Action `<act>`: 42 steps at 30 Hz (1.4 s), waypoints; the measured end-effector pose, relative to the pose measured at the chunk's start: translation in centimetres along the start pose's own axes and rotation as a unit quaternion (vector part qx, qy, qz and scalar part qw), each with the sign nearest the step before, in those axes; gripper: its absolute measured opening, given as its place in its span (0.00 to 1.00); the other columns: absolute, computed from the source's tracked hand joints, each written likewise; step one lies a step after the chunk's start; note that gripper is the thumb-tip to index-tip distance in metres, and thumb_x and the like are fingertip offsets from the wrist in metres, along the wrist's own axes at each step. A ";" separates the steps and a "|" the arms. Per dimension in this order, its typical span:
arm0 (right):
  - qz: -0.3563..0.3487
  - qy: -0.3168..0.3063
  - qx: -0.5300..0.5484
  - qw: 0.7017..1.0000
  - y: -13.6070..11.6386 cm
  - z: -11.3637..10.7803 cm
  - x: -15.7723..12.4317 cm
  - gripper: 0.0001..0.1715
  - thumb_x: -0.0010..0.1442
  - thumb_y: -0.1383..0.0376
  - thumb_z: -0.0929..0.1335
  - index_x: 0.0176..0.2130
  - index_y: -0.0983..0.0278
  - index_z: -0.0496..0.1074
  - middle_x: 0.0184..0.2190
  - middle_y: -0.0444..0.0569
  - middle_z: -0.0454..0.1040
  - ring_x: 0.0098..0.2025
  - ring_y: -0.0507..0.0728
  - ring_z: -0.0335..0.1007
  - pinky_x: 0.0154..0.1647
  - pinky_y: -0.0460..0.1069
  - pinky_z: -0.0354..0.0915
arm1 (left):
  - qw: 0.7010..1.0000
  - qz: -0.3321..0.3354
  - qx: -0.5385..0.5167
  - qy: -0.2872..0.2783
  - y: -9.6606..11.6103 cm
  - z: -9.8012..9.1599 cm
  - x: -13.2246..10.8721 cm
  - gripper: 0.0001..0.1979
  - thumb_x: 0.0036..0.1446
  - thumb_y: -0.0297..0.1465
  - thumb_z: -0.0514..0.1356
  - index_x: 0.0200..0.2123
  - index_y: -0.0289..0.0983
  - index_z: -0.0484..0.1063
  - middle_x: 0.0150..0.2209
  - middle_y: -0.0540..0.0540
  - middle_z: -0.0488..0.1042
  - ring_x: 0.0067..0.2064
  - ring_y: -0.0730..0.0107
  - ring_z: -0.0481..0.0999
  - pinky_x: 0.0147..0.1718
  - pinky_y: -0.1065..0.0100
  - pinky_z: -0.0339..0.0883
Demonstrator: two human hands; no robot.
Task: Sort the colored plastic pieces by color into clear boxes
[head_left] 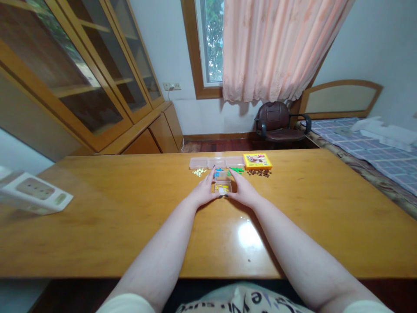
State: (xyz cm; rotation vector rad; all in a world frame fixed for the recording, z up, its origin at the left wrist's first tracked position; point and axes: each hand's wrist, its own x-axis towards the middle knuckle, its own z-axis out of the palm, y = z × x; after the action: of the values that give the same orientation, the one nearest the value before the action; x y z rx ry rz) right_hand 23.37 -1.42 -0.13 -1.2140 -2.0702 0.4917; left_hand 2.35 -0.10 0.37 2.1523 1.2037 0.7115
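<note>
A small clear plastic box stands with its lid raised between my two hands. Yellow pieces and something whitish lie in its near half. My left hand curves along the left side, thumb at the near edge. On the right side, my right hand mirrors it, thumb at the near edge and fingers reaching past the lid. Just beyond are blue pieces, partly hidden by the box and fingers, and green pieces. Exact finger contact is too small to make out.
Three clear boxes stand in a row at the table's far edge, beside a yellow printed box. Cream pieces and brown pieces lie in piles. A white box stands at the left of the wooden table.
</note>
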 end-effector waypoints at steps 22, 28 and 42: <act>-0.104 -0.010 -0.179 0.978 -1.6 -0.7 -0.2 0.10 0.59 0.63 0.67 0.36 0.59 0.79 0.45 0.51 0.77 0.48 0.60 0.67 0.54 0.58 0.56 | 0.954 0.004 0.297 -0.047 6.7 0.3 -1.5 0.13 0.56 0.31 0.58 0.46 0.38 0.72 0.49 0.40 0.74 0.51 0.56 0.71 0.58 0.51 0.56; -0.098 -0.021 -0.179 0.979 -1.4 -0.6 -0.2 0.11 0.60 0.64 0.66 0.34 0.58 0.80 0.46 0.48 0.77 0.49 0.60 0.67 0.55 0.58 0.55 | 0.953 -0.007 0.298 -0.062 7.2 0.6 -1.6 0.16 0.53 0.31 0.61 0.47 0.37 0.70 0.50 0.39 0.72 0.52 0.56 0.70 0.54 0.55 0.61; -0.085 0.020 -0.156 0.984 -1.1 -0.6 -0.2 0.15 0.63 0.62 0.63 0.37 0.60 0.79 0.48 0.51 0.75 0.49 0.59 0.69 0.55 0.57 0.58 | 0.934 -0.123 0.325 -0.085 7.6 -0.2 -3.3 0.26 0.50 0.41 0.63 0.50 0.36 0.68 0.54 0.33 0.69 0.57 0.46 0.66 0.59 0.42 0.47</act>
State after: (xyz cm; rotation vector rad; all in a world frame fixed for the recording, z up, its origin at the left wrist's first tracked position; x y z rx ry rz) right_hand 23.21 -2.17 0.86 -1.1935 -2.2499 0.0639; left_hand 5.08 -6.29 5.23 2.4306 1.7446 -0.0023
